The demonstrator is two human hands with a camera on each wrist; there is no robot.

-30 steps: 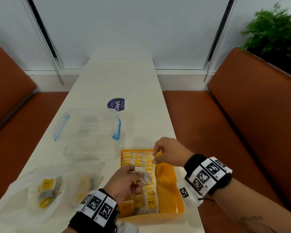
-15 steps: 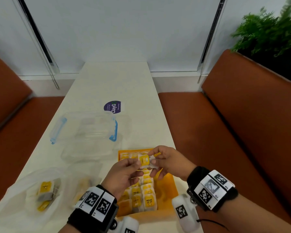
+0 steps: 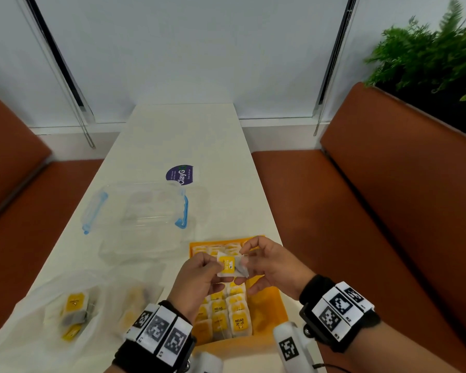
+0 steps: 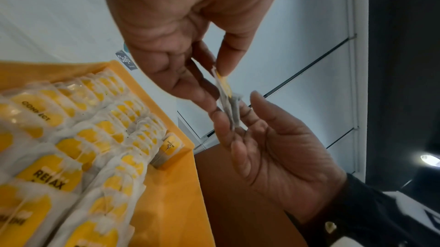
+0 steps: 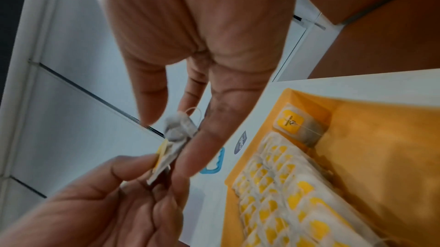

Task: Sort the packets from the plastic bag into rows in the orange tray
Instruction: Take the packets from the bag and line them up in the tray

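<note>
Above the orange tray (image 3: 271,305), both hands hold one white packet with a yellow label (image 3: 229,266). My left hand (image 3: 215,265) pinches its left edge between thumb and fingers. My right hand (image 3: 244,261) pinches its right, greyish end. The left wrist view shows the packet (image 4: 226,100) edge-on between the two hands. In the tray (image 4: 171,204), several packets (image 4: 95,138) stand in two filled rows. A single packet (image 5: 297,125) stands at the far end of the third row. The plastic bag (image 3: 38,327) lies at the left with more packets (image 3: 74,308) inside.
A clear box with blue clips (image 3: 137,211) stands on the white table (image 3: 183,135) beyond the bag, near a round purple sticker (image 3: 180,173). Brown benches (image 3: 361,224) run along both sides. The tray sits by the table's right edge.
A second ago my right hand was at the tray's far end while my left held the packet alone. My right hand has come back and taken hold of the packet's other end.
</note>
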